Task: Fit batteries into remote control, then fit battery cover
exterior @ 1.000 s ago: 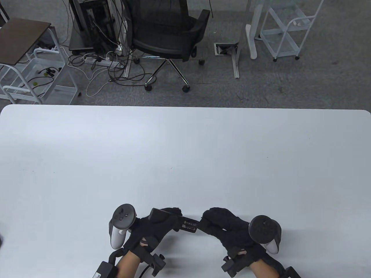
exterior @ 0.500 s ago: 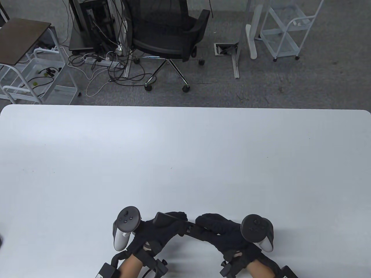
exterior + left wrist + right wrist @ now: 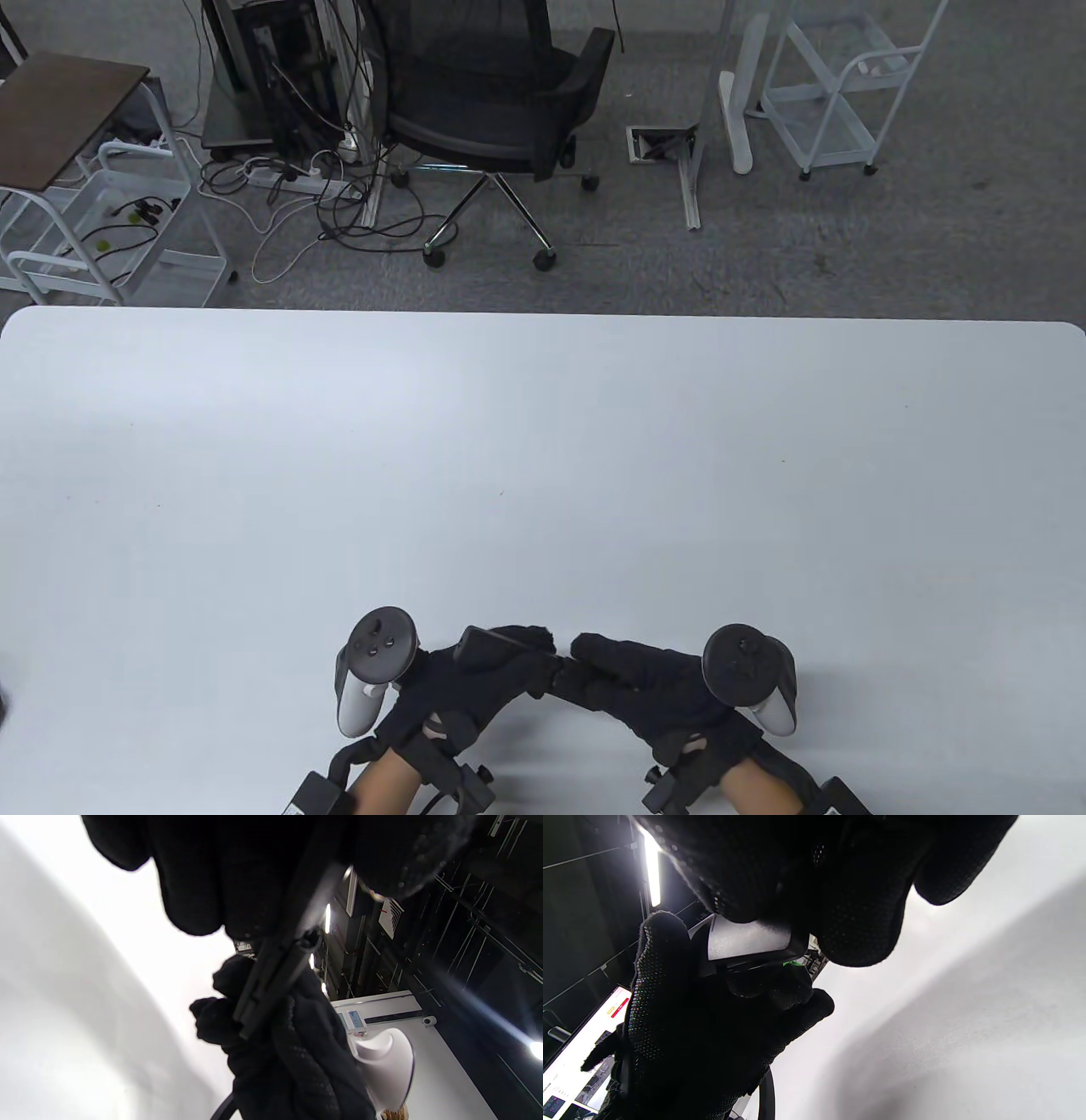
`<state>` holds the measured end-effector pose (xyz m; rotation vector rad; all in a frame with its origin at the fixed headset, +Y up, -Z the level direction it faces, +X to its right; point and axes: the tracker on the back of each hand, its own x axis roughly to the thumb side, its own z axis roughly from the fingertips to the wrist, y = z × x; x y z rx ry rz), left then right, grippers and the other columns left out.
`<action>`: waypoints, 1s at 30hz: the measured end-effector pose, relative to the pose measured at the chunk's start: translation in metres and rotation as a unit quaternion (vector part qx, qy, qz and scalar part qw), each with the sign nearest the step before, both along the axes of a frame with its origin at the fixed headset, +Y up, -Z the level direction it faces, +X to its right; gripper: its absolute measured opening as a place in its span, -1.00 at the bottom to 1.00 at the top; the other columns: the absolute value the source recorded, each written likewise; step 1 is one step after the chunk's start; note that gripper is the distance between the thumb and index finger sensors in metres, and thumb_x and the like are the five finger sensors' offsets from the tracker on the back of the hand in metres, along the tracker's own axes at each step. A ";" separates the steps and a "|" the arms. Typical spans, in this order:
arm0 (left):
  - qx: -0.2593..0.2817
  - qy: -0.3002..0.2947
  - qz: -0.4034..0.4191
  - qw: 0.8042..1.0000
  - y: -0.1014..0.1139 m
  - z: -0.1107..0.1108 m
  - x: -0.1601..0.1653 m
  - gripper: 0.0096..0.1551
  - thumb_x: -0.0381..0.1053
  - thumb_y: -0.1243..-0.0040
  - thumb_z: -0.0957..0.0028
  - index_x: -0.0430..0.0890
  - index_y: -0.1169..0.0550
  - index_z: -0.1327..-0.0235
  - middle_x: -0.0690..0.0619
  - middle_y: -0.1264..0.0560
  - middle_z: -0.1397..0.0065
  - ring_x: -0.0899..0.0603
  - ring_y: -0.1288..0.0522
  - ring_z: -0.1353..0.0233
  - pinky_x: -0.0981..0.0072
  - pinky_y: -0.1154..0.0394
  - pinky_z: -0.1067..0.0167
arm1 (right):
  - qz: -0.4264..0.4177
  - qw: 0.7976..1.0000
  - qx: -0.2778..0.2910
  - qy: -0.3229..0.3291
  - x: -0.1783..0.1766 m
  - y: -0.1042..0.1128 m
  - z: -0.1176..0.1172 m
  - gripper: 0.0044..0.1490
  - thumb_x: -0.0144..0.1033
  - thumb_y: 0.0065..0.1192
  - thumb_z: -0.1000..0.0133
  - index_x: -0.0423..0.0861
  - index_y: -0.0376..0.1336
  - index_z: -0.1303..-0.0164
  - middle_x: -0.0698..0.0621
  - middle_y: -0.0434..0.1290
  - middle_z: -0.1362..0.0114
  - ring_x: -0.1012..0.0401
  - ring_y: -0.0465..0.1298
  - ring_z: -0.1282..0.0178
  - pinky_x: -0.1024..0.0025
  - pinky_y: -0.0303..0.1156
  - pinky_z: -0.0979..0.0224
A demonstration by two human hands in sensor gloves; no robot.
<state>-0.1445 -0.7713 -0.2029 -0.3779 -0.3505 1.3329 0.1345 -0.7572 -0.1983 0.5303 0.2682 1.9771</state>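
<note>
The black remote control point(image 3: 488, 645) is held between both hands just above the table's near edge. My left hand point(image 3: 536, 655) grips its left end. My right hand point(image 3: 584, 660) grips the other end, fingers wrapped over the battery cover and the compartment, so the batteries are hidden. In the left wrist view the remote point(image 3: 275, 971) shows edge-on with a seam along it, and the right hand's fingers point(image 3: 292, 1052) close around its far end. In the right wrist view a glossy black panel point(image 3: 748, 940) sits pinched between fingers and thumb.
The white table point(image 3: 543, 475) stretches far and to both sides of the hands. Beyond its far edge stand an office chair point(image 3: 492, 93), a white cart point(image 3: 836, 93) and a side table with cables point(image 3: 68, 119).
My right hand has moved left until it meets my left hand. The batteries that showed in the open compartment a second ago are now covered.
</note>
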 end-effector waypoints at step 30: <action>-0.019 -0.039 0.035 0.998 -0.003 0.003 0.010 -0.30 0.41 -0.26 0.00 0.09 -0.56 -0.33 0.07 -0.72 -0.19 -0.20 -0.63 -0.33 -0.26 -0.35 -0.54 | -0.023 0.998 -0.051 0.009 0.001 -0.001 -0.001 -0.31 -0.23 0.53 0.09 -0.19 0.46 -0.25 -0.19 0.63 -0.08 0.06 0.67 0.15 -0.22 0.38 -0.40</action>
